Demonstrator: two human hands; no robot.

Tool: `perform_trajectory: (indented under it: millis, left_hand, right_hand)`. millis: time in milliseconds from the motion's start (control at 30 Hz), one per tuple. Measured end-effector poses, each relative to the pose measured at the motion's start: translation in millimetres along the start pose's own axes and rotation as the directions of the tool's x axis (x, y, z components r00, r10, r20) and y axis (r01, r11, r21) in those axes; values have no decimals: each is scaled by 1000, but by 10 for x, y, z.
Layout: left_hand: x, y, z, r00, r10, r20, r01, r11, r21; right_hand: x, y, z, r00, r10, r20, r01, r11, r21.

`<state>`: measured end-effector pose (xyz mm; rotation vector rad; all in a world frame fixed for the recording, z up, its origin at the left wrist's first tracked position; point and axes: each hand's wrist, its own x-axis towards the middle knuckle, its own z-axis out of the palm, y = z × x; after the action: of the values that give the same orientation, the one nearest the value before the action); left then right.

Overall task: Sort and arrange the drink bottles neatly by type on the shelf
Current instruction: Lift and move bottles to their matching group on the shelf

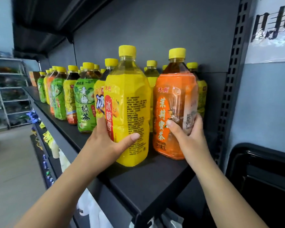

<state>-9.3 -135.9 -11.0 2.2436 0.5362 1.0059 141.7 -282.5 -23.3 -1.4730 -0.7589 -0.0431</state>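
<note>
A big yellow-labelled bottle point(130, 102) with a yellow cap stands near the front of the black shelf point(148, 183); my left hand point(105, 142) grips its lower part, thumb across the front. To its right stands an orange-labelled tea bottle point(173, 102), and my right hand point(186, 134) grips its lower right side. Behind and to the left, several green, yellow and orange bottles point(85, 99) stand mixed in rows along the shelf. More yellow-labelled bottles point(201, 89) stand behind the orange one.
The shelf's perforated upright point(232, 83) closes off the right end, with a black-framed unit point(263, 178) beyond it. Lower shelves at left carry small packets point(47, 135) and white bags point(89, 206). A white rack point(8, 92) stands far left across the floor.
</note>
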Motion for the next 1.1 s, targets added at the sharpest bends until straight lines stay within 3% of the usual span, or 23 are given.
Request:
perform_trajectory:
  millis: [100, 200, 267, 400, 500, 700, 800, 1100]
  left_hand:
    - [58, 105, -189, 999, 31, 36, -30, 999, -36]
    - [295, 390, -432, 975, 176, -135, -184, 982, -44]
    - [538, 559, -517, 966, 212, -151, -233, 962, -143]
    - [779, 606, -477, 980, 160, 116, -93, 889, -449]
    - [749, 499, -383, 978, 182, 99, -89, 802, -591]
    - [604, 575, -341, 982, 186, 1, -152, 801, -579]
    - [477, 507, -344, 978, 208, 25, -160, 819, -551]
    - [153, 122, -27, 990, 20, 137, 75, 757, -649]
  right_hand:
    - [58, -257, -143, 999, -28, 34, 28, 1000, 2]
    - [403, -695, -260, 991, -127, -43, 124, 990, -62]
    - [642, -958, -229, 993, -117, 5, 116, 982, -149]
    - [804, -1095, -74, 989, -90, 122, 115, 968, -222]
    - [714, -939, -30, 990, -137, 30, 140, 973, -183]
    - [465, -755, -34, 987, -162, -15, 158, 977, -144]
    - [309, -579, 6, 978, -200, -66, 189, 970, -153]
    - [201, -419, 90, 968, -203, -150, 182, 973, -141]
